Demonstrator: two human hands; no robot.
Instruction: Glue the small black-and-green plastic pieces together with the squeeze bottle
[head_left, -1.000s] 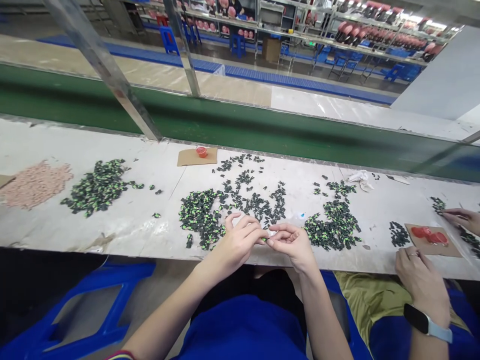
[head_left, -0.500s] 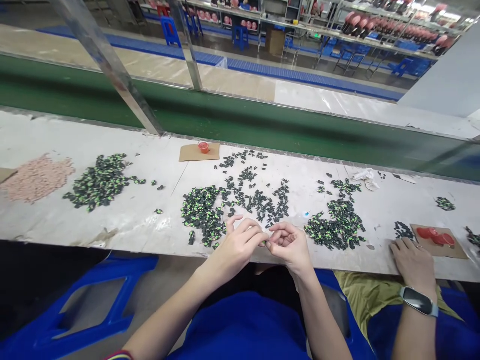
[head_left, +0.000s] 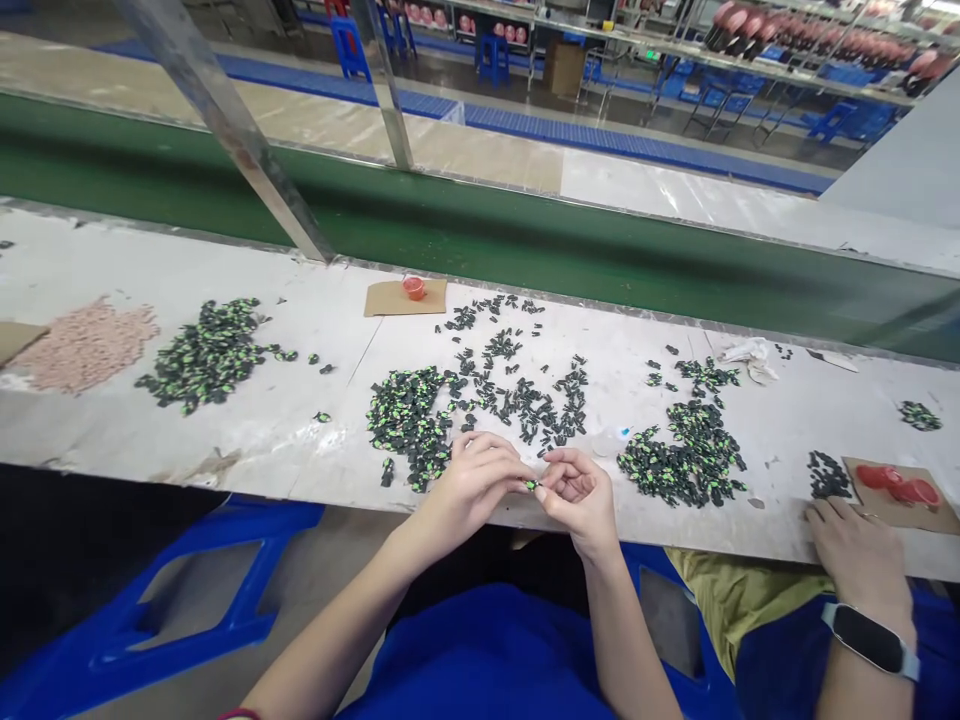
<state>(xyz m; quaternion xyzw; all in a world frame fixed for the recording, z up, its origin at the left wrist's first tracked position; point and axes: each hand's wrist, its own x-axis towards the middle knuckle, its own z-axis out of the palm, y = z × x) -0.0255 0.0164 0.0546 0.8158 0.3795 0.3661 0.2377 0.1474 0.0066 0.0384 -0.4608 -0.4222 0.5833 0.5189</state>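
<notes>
Both hands meet at the tabletop's near edge: left hand and right hand pinch one tiny green-black piece, mostly hidden by fingertips, so its shape's hard to make out.

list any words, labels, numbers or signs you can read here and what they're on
None can be read.
The small dark and green piece pinched between the left hand and the right hand: no print visible.
The co-worker's wristband: screen dark, no digits.
The cardboard box at the far shelves: any marking too small and blurred.
The green lit sign on the far rack: too small to read.
</notes>
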